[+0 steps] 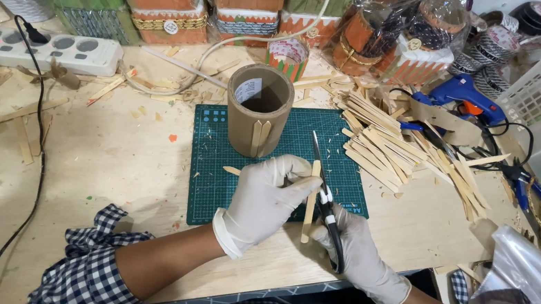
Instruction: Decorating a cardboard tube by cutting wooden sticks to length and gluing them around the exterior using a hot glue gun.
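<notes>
On the wooden worktable, a green cutting mat lies amid scraps.

Both hands gloved in white, forearms bare w/ checked sleeves pushed up. Left hand is curled, fingers pinched tog. Right hand is closed in a grip, close beside left.
</notes>
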